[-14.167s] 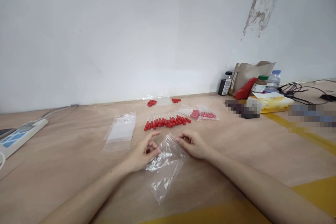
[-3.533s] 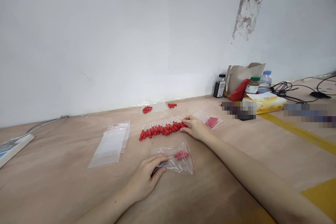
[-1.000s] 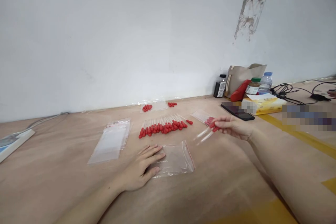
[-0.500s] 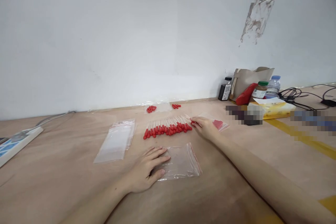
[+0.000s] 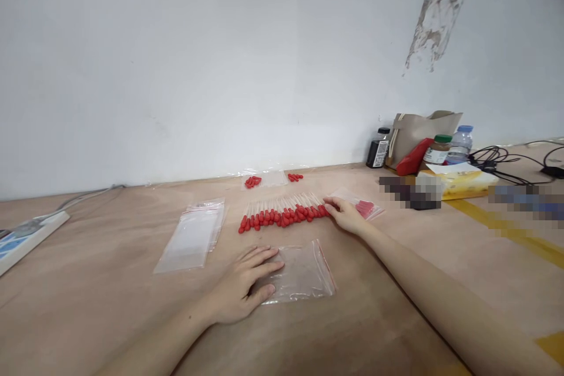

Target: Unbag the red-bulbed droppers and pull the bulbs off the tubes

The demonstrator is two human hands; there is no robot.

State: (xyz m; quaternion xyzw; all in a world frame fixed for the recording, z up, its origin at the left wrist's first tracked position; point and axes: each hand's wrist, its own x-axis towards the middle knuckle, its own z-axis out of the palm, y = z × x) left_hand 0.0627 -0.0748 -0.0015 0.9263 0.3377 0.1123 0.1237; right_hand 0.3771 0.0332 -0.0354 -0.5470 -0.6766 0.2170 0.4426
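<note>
My left hand lies open with spread fingers, its fingertips on a clear zip bag that is flat on the table. The bag has a red seal strip at its right edge. Beyond it, a row of red-tipped sticks lies side by side, red ends toward me and pale shafts pointing away. At the right end of this row is my right hand. Its fingers are loosely apart, with the tips right against the last red heads. Behind that hand, a clear bag holds more red-tipped pieces, partly hidden.
A stack of clear bags lies left of the row. Near the wall are bagged red pieces and a small red cluster. A power strip is far left. A dark bottle, a tissue pack and cables stand right.
The red-tipped stick pinched in my right hand has come down to the row's right end, and the fingers have loosened. My left hand stays on the bag.
</note>
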